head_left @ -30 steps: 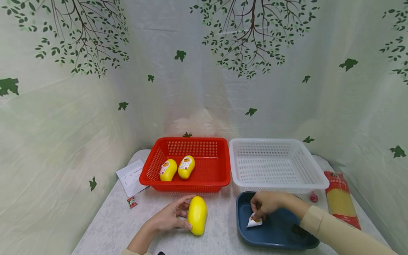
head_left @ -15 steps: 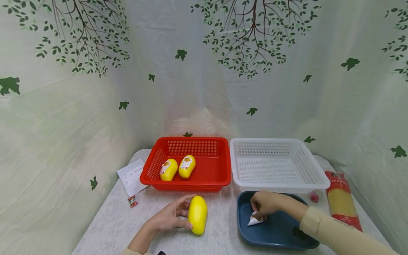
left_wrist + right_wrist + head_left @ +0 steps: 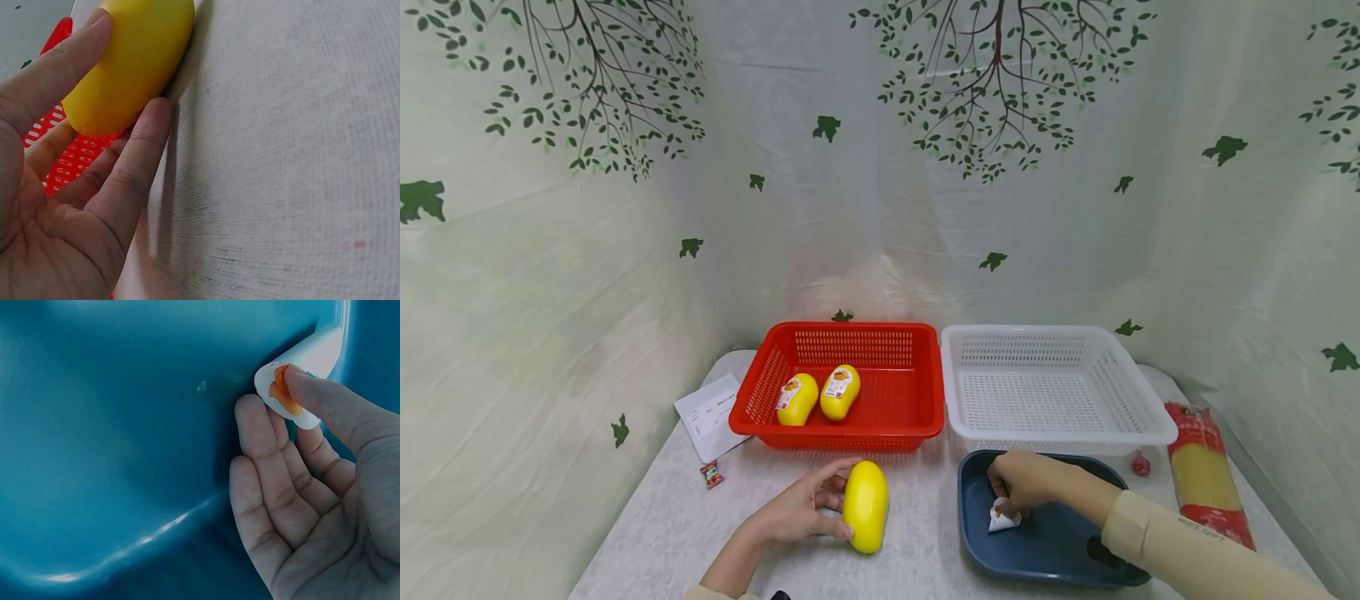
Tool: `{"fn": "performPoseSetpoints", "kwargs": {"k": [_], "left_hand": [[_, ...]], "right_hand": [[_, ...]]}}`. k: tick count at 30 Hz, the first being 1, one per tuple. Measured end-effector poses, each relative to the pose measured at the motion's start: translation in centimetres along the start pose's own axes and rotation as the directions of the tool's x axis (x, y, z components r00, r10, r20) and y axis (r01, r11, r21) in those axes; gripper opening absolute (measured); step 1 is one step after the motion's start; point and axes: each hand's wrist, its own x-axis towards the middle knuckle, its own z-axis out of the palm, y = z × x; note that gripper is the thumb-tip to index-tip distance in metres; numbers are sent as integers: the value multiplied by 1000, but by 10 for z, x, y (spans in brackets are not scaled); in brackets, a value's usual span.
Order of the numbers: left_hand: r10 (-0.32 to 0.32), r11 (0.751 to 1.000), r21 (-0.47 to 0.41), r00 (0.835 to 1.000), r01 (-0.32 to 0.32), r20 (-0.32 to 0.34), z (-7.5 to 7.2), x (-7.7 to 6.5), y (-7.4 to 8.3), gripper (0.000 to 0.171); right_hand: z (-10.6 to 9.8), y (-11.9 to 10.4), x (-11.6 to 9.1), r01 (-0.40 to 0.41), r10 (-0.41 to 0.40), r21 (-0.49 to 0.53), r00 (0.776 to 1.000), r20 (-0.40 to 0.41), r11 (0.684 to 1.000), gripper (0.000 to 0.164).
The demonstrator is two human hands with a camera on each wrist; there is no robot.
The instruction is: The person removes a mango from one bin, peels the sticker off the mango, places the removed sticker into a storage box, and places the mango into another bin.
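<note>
The left hand [image 3: 805,504] held a yellow oval object [image 3: 866,507] on or just above the counter [image 3: 917,542], thumb and fingers clamped on its side; its underside was hidden, so contact with the counter could not be told. In the left wrist view its upper end was cut off by the frame. The right hand [image 3: 1026,483], over the blue tray [image 3: 1037,554], pinched a curled white label [image 3: 319,353] between thumb and fingers. The thumb covered part of the label's orange print, and whether the label touched the tray was unclear. The sleeve [image 3: 1195,542] hid part of the tray's right end, where a dark shape [image 3: 1101,550] near the cuff was hard to make out. Two labelled yellow objects [image 3: 839,392] lay in the red basket [image 3: 850,437], beside the white basket [image 3: 1045,433]. The red basket covered one edge of a paper sheet [image 3: 709,417], its print too small to read. A dark item [image 3: 780,596] was cut off at the bottom edge.
</note>
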Motion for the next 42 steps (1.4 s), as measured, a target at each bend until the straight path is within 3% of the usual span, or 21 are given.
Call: {"fn": "performPoseSetpoints", "kwargs": {"k": [18, 27, 34, 39, 42], "left_hand": [[-14, 1000, 0, 1000, 14, -13, 1, 0, 3, 97], [-29, 1000, -9, 1000, 29, -11, 1, 2, 4, 96], [-34, 999, -20, 999, 33, -3, 1, 3, 4, 96], [-41, 999, -10, 999, 41, -13, 1, 2, 7, 96], [-45, 999, -16, 999, 45, -12, 1, 2, 7, 96]], "right_hand": [[0, -6, 2, -92, 87, -167, 996, -36, 982, 32], [-2, -12, -1, -68, 44, -266, 995, -94, 961, 30], [-17, -17, -11, -55, 47, -190, 998, -45, 980, 23], [-39, -21, -21, -12, 14, -34, 998, 69, 999, 33], [-53, -21, -26, 31, -37, 72, 995, 95, 997, 36]]}}
